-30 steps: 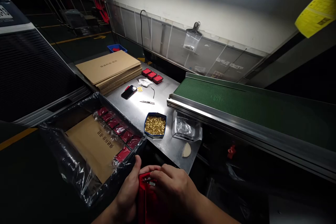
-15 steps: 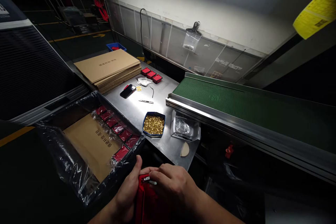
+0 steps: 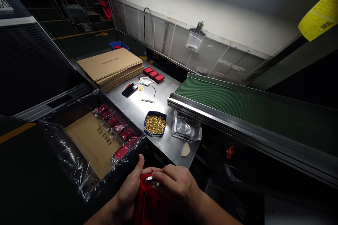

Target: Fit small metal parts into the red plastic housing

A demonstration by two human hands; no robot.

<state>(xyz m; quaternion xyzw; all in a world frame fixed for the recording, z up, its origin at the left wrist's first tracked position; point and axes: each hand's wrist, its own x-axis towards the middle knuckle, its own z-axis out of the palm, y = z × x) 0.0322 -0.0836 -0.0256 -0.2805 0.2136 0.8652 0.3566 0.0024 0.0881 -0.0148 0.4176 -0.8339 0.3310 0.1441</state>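
Note:
At the bottom of the view, my left hand point(image 3: 127, 194) grips the left side of a red plastic part point(image 3: 148, 204), thumb pointing up along its edge. The lower end of that part falls into shadow. My right hand point(image 3: 178, 182) is closed over the part's upper end, pinching a small shiny metal tool point(image 3: 149, 178) against its top corner. The fingers cover most of the tool, so its kind is unclear. Beyond the hands, a blue tray point(image 3: 155, 134) holds many small brass-coloured pieces.
On the left, a plastic-lined box point(image 3: 76, 197) holds cardboard and several wrapped red parts point(image 3: 124, 134). Stacked cardboard point(image 3: 109, 65), a phone point(image 3: 129, 90) and red parts point(image 3: 153, 74) lie on the metal table point(image 3: 169, 147). A green conveyor point(image 3: 216, 100) runs right; a grey bin point(image 3: 186, 126) sits beside it.
The view has shifted slightly. Both hands keep their hold on the red part, and the metal tool stays at its top corner with barely any movement.

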